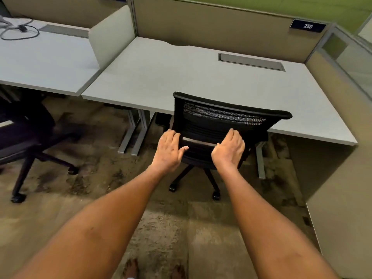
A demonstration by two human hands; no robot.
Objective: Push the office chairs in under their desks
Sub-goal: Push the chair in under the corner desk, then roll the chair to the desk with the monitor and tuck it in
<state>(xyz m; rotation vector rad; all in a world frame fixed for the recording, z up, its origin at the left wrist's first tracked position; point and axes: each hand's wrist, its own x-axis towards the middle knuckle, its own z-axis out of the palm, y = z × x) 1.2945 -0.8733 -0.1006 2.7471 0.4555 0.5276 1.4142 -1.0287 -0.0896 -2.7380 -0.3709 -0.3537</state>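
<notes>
A black mesh-backed office chair point(221, 119) stands at the front edge of the light grey desk point(161, 77), its seat tucked under the desktop and its backrest close to the edge. My left hand point(170, 150) and my right hand point(229, 150) are stretched out flat, fingers together, palms toward the lower back of the chair. Whether they touch it I cannot tell; neither hand grips anything. A second black office chair point(26, 137) stands at the left, pulled out from the neighbouring desk point(40, 63) and partly cut off by the frame.
Beige cubicle partitions point(221, 31) wall the desk at the back and right, with a "250" sign point(308, 26). A low divider point(112, 41) separates the two desks. Grey desk legs point(132, 135) stand left of the chair. Cables point(18, 29) lie on the left desk. Patterned carpet point(171, 228) lies below.
</notes>
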